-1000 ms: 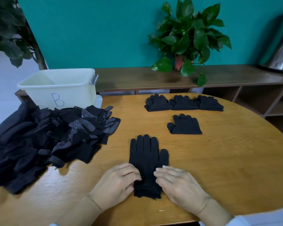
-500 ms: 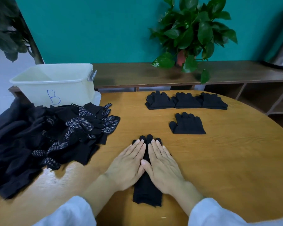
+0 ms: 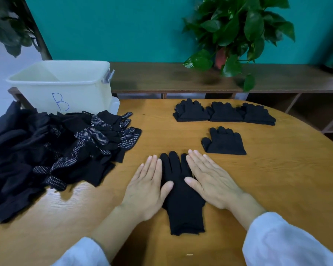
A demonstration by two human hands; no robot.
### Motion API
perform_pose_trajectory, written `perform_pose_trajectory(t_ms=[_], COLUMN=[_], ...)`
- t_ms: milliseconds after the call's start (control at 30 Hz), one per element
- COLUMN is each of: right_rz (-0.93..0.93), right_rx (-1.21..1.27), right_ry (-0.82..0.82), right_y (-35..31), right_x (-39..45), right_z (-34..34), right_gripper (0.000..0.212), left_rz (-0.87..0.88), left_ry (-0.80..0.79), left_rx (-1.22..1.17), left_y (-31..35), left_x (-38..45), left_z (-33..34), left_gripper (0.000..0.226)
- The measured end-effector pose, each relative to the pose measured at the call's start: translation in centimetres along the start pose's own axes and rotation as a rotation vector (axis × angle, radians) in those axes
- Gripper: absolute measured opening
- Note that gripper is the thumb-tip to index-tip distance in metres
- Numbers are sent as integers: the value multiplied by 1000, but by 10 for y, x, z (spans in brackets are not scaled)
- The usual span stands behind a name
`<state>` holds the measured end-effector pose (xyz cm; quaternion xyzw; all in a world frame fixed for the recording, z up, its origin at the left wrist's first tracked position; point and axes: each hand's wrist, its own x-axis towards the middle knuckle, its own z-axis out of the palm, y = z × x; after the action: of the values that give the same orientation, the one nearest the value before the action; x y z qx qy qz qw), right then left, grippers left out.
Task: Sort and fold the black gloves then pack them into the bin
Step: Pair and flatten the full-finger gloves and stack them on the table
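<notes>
The loose pile of black gloves [image 3: 52, 150] ran off the left edge of the head view, so its full extent and the number of gloves in it could not be made out; only some showed white-dotted palms. The inside of the bin [image 3: 65, 87] was seen only at its upper walls, and whatever lay at the bottom was hidden. A dark plant [image 3: 10, 29] at the upper left and a metallic object at the far right edge were cut off.

One flat glove [image 3: 181, 198] lay near the front edge of the table [image 3: 277, 189], fingers pointing away from the person. The left hand [image 3: 148, 187] and the right hand [image 3: 210, 179] lay flat with straight fingers, grasping nothing, one along each side of the glove, thumbs resting on it and partly covering its edges. Beyond it sat one folded glove bundle [image 3: 224, 142], and farther back a row of three folded bundles [image 3: 224, 113] lay side by side, touching. One cream bin marked "B" stood at the table's back left, just behind the pile.

The table was rounded, light wood. Behind it ran a low dark wooden shelf [image 3: 161, 77] carrying a leafy potted plant [image 3: 236, 29] against a teal wall [image 3: 113, 27]. White sleeves covered both forearms.
</notes>
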<state>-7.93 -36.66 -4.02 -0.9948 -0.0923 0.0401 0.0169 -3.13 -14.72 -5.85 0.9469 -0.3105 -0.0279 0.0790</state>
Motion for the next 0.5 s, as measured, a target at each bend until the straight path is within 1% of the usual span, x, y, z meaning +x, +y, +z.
perform_pose_trajectory(t_ms=[67, 133, 200, 267, 367, 433, 500], right_rz=[17, -5, -41, -71, -79, -36, 21], right_rx=[28, 68, 132, 182, 139, 102, 65], right_ry=[37, 50, 33, -12, -32, -44, -43], right_y=[-1, -13, -32, -46, -42, -29, -15], right_x=[-13, -30, -44, -53, -60, -62, -66], right_z=[-5, -8, -5, 2, 12, 13, 10], right_gripper=[79, 75, 69, 68, 72, 72, 74], left_rz=[23, 129, 254, 323, 371, 374, 383], left_ry=[5, -28, -78, -44, 54, 71, 79], left_rx=[-28, -72, -56, -12, 117, 186, 155], left_y=[-3, 8, 21, 24, 11, -1, -17], left_x=[-7, -19, -31, -39, -41, -42, -44], left_z=[-8, -15, -9, 2, 8, 5, 0], left_gripper=[90, 84, 76, 73, 77, 78, 78])
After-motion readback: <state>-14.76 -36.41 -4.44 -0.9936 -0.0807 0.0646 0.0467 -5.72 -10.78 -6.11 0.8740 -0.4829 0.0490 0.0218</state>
